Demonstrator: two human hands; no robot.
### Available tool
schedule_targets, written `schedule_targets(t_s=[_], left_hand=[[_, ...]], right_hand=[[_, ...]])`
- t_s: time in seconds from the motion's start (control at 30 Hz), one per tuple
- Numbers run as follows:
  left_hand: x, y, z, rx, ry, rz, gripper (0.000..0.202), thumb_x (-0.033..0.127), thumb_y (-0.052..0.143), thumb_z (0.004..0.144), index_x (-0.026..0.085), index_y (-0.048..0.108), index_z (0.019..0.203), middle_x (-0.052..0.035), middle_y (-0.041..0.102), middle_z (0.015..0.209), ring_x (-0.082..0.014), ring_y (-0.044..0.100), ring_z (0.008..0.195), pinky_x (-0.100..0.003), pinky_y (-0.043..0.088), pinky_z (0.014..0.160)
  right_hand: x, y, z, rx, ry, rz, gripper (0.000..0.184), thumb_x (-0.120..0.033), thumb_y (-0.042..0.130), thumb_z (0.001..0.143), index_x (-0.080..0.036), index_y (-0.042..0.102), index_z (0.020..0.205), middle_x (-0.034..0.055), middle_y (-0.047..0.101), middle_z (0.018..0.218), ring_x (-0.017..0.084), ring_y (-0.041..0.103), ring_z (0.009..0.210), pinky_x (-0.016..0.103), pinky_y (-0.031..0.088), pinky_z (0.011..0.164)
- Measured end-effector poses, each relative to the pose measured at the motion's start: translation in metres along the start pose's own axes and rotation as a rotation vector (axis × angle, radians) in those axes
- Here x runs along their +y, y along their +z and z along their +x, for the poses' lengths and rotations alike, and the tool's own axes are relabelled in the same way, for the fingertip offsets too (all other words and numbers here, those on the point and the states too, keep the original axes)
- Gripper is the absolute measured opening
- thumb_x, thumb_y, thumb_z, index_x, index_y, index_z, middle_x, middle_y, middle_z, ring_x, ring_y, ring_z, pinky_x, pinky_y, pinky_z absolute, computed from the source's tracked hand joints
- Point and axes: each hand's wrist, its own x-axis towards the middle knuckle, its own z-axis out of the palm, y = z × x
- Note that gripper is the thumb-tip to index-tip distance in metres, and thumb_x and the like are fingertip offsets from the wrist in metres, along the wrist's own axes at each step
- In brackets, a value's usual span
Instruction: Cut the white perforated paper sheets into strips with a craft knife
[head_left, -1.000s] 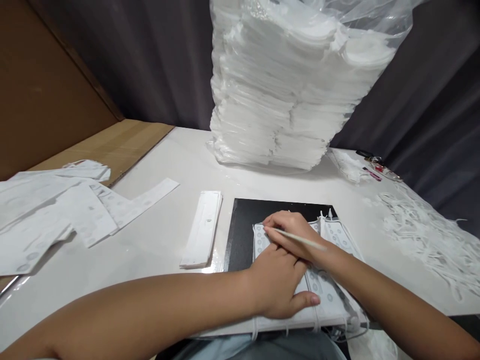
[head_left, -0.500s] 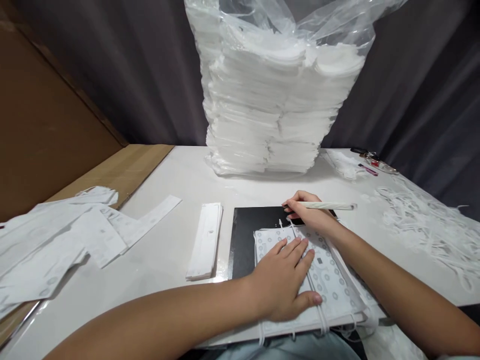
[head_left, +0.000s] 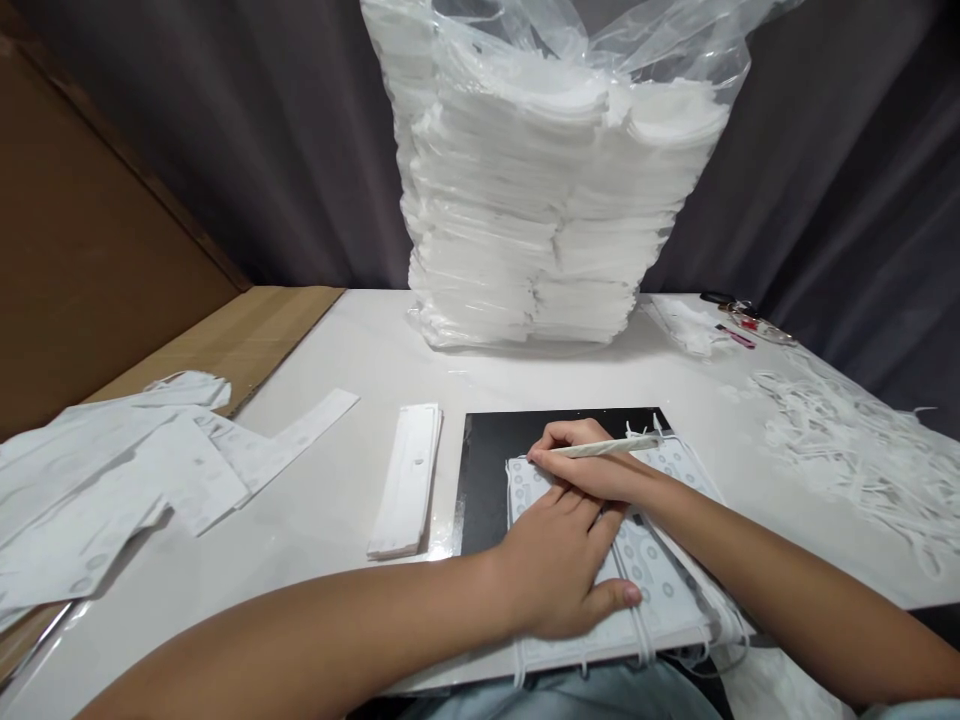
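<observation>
My left hand (head_left: 561,562) lies flat with spread fingers on a stack of white sheets (head_left: 664,592) printed with small grey rings. Thin white cords (head_left: 636,612) run lengthwise over the stack, and short ends (head_left: 657,428) stick out past its far edge. A slim, pale, pen-like stick (head_left: 611,447) is pinched in my right hand (head_left: 581,462). Its tip, partly hidden by the fingers, is at the stack's far left corner. My right hand overlaps the left fingertips. Beneath the stack is a black board (head_left: 486,485).
A narrow folded white bundle (head_left: 406,482) lies left of the board. Loose printed sheets (head_left: 112,490) cover the cardboard (head_left: 247,330) at left. Behind stands a tall clear bag of white sheets (head_left: 525,200). Tangled white cords (head_left: 847,460) and small tools (head_left: 739,325) lie at right.
My right hand has moved left along the stack's far edge with the stick, from its middle to the left corner. Cord ends now show farther right. My left hand stays in place.
</observation>
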Motion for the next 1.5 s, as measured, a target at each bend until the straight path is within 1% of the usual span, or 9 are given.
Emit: schedule_targets(t_s=[0.2,0.4,0.53,0.77,1.0,1.1,1.2,1.37,1.5], left_hand=[[0.001,-0.001,0.001,-0.015,-0.018,0.014,0.07,0.057,0.041,0.091,0.008,0.035,0.14,-0.0197,0.041,0.143,-0.0344,0.036,0.132,-0.049,0.029,0.108],[0.002,-0.001,0.002,-0.079,-0.034,-0.006,0.057,0.055,0.044,0.089,0.01,0.054,0.124,-0.0168,0.06,0.124,-0.0347,0.052,0.118,-0.048,0.038,0.101],[0.001,-0.004,0.003,-0.046,-0.023,-0.061,0.054,0.051,0.047,0.089,0.013,0.051,0.127,-0.0132,0.059,0.127,-0.0308,0.053,0.118,-0.043,0.041,0.1],[-0.001,0.003,0.002,-0.057,-0.013,0.031,0.062,0.056,0.041,0.091,0.007,0.05,0.128,-0.0204,0.056,0.129,-0.0362,0.045,0.125,-0.049,0.034,0.104],[-0.002,0.003,0.002,-0.002,0.02,0.024,0.073,0.059,0.034,0.093,0.007,0.03,0.143,-0.0215,0.035,0.147,-0.0345,0.027,0.138,-0.05,0.023,0.111],[-0.002,0.003,0.001,-0.056,-0.001,0.031,0.075,0.06,0.029,0.094,0.005,0.03,0.144,-0.0246,0.029,0.149,-0.0358,0.022,0.14,-0.051,0.02,0.112],[-0.002,0.0,-0.001,-0.117,-0.027,0.018,0.074,0.061,0.025,0.095,0.007,0.027,0.146,-0.0227,0.021,0.153,-0.0346,0.016,0.142,-0.052,0.018,0.113],[0.001,-0.006,-0.005,-0.169,0.016,0.002,0.078,0.063,0.026,0.093,0.008,0.023,0.148,-0.0224,0.018,0.153,-0.0348,0.012,0.143,-0.055,0.016,0.113],[0.004,-0.01,-0.006,-0.209,0.047,-0.004,0.078,0.063,0.027,0.093,0.008,0.022,0.148,-0.0225,0.018,0.153,-0.036,0.013,0.142,-0.055,0.017,0.113]], right_hand=[[-0.005,0.001,-0.003,-0.042,-0.043,-0.112,0.02,-0.034,0.053,0.085,-0.02,0.064,0.077,-0.0011,0.066,0.071,0.013,0.058,0.064,0.022,0.04,0.056],[-0.008,0.013,-0.009,-0.01,-0.349,-0.714,0.022,-0.023,0.042,0.091,-0.017,0.058,0.076,0.0043,0.058,0.068,0.017,0.052,0.069,0.027,0.036,0.062],[-0.006,0.016,-0.01,-0.032,-0.41,-0.804,0.021,-0.019,0.036,0.092,-0.018,0.053,0.079,0.0037,0.055,0.067,0.018,0.048,0.069,0.027,0.033,0.06],[-0.002,0.007,-0.007,0.018,-0.327,-0.472,0.018,-0.022,0.038,0.092,-0.019,0.052,0.082,0.0014,0.058,0.073,0.015,0.052,0.07,0.026,0.038,0.065],[0.001,-0.003,-0.002,0.037,-0.021,-0.025,0.019,-0.037,0.053,0.085,-0.021,0.061,0.077,-0.0023,0.065,0.071,0.013,0.059,0.065,0.022,0.041,0.055],[0.006,-0.017,0.005,0.174,0.003,0.085,0.018,-0.037,0.059,0.081,-0.02,0.061,0.074,-0.0008,0.067,0.074,0.014,0.061,0.069,0.024,0.047,0.06],[0.008,-0.032,0.01,0.299,0.074,0.411,0.018,-0.033,0.064,0.078,-0.019,0.055,0.069,0.0022,0.069,0.083,0.014,0.064,0.077,0.028,0.053,0.07],[0.008,-0.021,0.012,0.063,0.211,0.928,0.024,-0.031,0.068,0.076,-0.019,0.05,0.066,0.0043,0.071,0.083,0.012,0.066,0.074,0.031,0.055,0.079],[0.01,-0.007,0.016,0.059,0.165,0.772,0.023,-0.033,0.064,0.076,-0.019,0.05,0.065,0.0047,0.071,0.084,0.013,0.066,0.072,0.03,0.053,0.076]])
